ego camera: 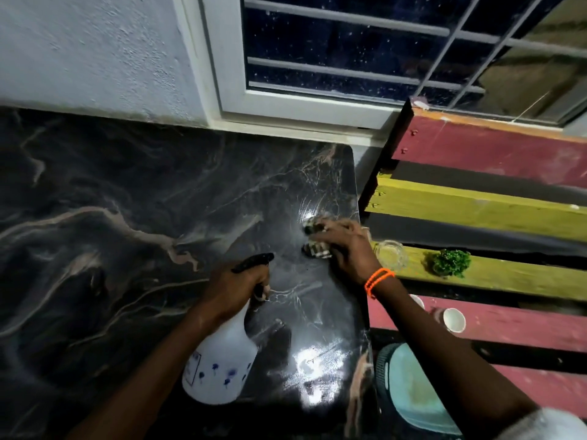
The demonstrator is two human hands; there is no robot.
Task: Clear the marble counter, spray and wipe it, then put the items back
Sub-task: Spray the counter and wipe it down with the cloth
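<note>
The dark marble counter (pixel 127 198) fills the left and middle of the view, with wet streaks near its right edge. My left hand (pixel 233 285) grips the neck of a white spray bottle (pixel 219 363) with a black trigger head, held over the counter. My right hand (pixel 344 246) presses a bunched checked cloth (pixel 314 239) flat on the counter near the right edge. An orange beaded band circles my right wrist.
To the right stands a slatted bench (pixel 495 204) painted red and yellow. On it rest a clear glass dish (pixel 391 253), a small green plant (pixel 449 262) and a white cup (pixel 454 319). A teal round object (pixel 409 385) lies below. A barred window (pixel 365 49) is behind.
</note>
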